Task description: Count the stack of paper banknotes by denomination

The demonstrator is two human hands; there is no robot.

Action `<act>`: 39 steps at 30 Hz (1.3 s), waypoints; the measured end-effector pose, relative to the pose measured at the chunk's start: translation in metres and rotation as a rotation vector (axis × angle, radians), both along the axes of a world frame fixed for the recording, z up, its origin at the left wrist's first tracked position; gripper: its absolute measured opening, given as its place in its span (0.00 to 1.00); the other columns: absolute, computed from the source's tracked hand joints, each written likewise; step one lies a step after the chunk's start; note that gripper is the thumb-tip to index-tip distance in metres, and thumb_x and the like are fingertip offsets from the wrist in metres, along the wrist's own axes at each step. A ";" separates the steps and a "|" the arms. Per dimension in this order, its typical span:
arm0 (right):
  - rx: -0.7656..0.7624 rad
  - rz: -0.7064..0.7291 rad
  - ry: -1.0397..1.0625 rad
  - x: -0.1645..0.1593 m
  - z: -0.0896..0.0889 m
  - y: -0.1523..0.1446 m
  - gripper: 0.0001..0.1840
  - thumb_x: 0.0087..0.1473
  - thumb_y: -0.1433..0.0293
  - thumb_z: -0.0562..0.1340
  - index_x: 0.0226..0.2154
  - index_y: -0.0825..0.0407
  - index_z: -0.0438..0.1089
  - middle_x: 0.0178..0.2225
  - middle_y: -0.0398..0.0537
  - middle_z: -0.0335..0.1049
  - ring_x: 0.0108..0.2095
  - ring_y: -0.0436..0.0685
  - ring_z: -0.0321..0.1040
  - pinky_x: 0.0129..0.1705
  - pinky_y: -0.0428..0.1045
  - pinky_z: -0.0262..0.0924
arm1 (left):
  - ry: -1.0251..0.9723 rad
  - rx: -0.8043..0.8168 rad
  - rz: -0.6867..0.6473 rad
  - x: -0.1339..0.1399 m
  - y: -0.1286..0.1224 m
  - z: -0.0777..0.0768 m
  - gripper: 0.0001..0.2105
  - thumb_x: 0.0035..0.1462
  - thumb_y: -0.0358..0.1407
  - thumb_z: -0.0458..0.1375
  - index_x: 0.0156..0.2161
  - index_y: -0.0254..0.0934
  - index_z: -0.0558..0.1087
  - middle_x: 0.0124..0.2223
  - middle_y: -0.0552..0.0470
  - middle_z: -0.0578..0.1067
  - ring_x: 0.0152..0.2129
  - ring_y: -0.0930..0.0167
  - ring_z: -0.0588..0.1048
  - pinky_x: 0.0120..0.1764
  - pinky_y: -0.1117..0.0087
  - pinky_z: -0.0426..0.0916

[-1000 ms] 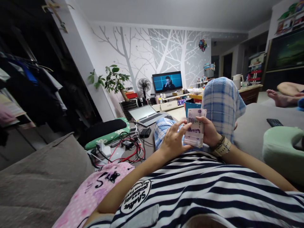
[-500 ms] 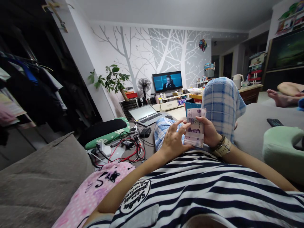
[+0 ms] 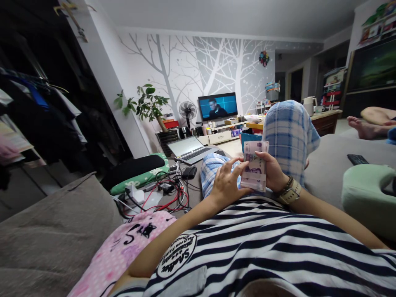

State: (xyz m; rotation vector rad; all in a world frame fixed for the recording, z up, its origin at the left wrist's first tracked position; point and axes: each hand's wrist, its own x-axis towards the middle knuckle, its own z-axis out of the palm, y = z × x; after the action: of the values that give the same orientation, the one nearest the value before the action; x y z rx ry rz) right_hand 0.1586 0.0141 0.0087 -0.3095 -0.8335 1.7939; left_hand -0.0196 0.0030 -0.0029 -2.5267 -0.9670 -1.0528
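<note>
A banded bundle of purple banknotes [image 3: 255, 159] is tilted up above my lap, with a pale paper strap round its lower part. My right hand [image 3: 274, 173], a watch and a bracelet on its wrist, grips the right edge, thumb lying across the front. At the other side, my left hand [image 3: 225, 178] holds the left edge with its fingertips, and its thumb reaches the lower left corner. The fingers behind the bundle are hidden. My raised knee [image 3: 286, 132] in blue plaid trousers stands just beyond it.
Left of my legs lie tangled cables [image 3: 177, 194], a power strip [image 3: 135, 194] and an open laptop [image 3: 194, 153]. A pink blanket [image 3: 133, 247] is near my left arm. To the right are a remote control [image 3: 358, 159], a green neck pillow [image 3: 368, 187] and another person's bare foot [image 3: 359, 126].
The bundle and both hands stay almost where they were, with only slight shifts of the left fingers. The picture on the television has changed.
</note>
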 end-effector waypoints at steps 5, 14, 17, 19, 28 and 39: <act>0.014 0.031 -0.036 0.001 -0.002 0.001 0.14 0.53 0.65 0.56 0.39 0.54 0.71 0.27 0.48 0.76 0.27 0.60 0.74 0.40 0.61 0.69 | -0.051 -0.105 -0.068 0.001 0.002 0.001 0.43 0.36 0.46 0.71 0.60 0.43 0.62 0.62 0.43 0.62 0.59 0.58 0.61 0.60 0.52 0.58; 0.045 0.098 -0.088 0.000 -0.003 -0.001 0.15 0.53 0.62 0.56 0.36 0.54 0.71 0.27 0.51 0.76 0.27 0.62 0.74 0.31 0.57 0.68 | -0.057 -0.075 -0.002 0.003 -0.004 0.002 0.40 0.39 0.46 0.70 0.59 0.44 0.63 0.62 0.43 0.62 0.57 0.56 0.64 0.58 0.50 0.60; 0.047 0.095 -0.088 -0.001 -0.002 -0.001 0.15 0.53 0.62 0.56 0.36 0.54 0.71 0.26 0.51 0.76 0.27 0.62 0.74 0.32 0.57 0.68 | -0.053 -0.067 0.008 0.003 -0.005 0.003 0.40 0.39 0.47 0.70 0.59 0.43 0.63 0.62 0.42 0.62 0.57 0.56 0.64 0.57 0.50 0.60; 0.042 0.086 -0.090 -0.001 -0.002 -0.001 0.15 0.53 0.62 0.55 0.36 0.54 0.71 0.26 0.51 0.76 0.27 0.62 0.74 0.32 0.58 0.68 | -0.052 -0.066 0.013 0.003 -0.005 0.003 0.40 0.39 0.48 0.70 0.59 0.42 0.63 0.62 0.42 0.63 0.57 0.56 0.64 0.57 0.50 0.61; 0.011 0.064 -0.090 -0.002 -0.007 0.003 0.15 0.52 0.63 0.56 0.36 0.55 0.72 0.27 0.52 0.76 0.26 0.61 0.74 0.32 0.56 0.68 | 0.016 -0.062 0.033 0.003 -0.004 0.002 0.49 0.31 0.49 0.72 0.61 0.45 0.60 0.64 0.42 0.58 0.59 0.54 0.62 0.58 0.48 0.59; 0.069 0.062 -0.091 -0.004 -0.009 0.001 0.15 0.53 0.63 0.56 0.37 0.54 0.72 0.28 0.51 0.77 0.29 0.61 0.74 0.35 0.58 0.69 | 0.000 -0.114 -0.008 0.003 -0.002 0.001 0.48 0.34 0.51 0.71 0.62 0.46 0.58 0.65 0.42 0.57 0.60 0.55 0.61 0.58 0.49 0.60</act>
State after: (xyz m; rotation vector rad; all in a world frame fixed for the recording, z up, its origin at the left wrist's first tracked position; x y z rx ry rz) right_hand 0.1544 0.0151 -0.0002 -0.3262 -0.9762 1.8147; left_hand -0.0168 0.0014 -0.0023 -2.6236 -1.0458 -1.0273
